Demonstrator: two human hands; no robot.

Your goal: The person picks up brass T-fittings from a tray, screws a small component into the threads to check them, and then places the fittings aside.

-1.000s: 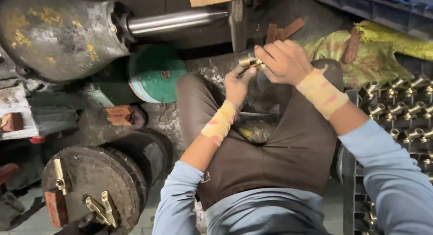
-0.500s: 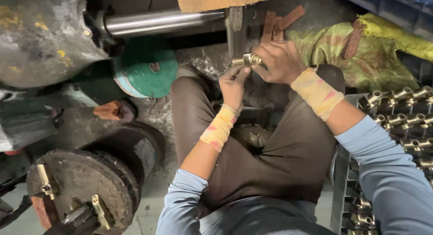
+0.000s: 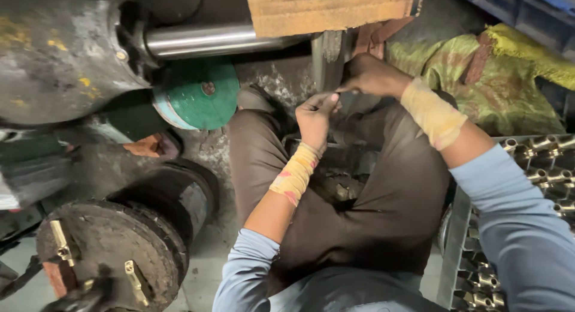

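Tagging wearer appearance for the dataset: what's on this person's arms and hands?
Both hands are bare, no gloves. The left hand and right hand each have a yellowish cloth wrap round the wrist; the left wrist wrap shows reddish stains, the right wrist wrap is plainer. Light blue long sleeves are pushed up the forearms.

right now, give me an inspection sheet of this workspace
surface: grimy floor, metal scraps between the knees.
job's things: small part hidden between the two hands.
clutter: green disc, cardboard, yellow-green cloth.
grippers: left hand and right hand close together, both wrists wrapped; grip cannot be told.
cables: nothing seen.
surroundings: steel shaft, dark round flange, crate of brass fittings.
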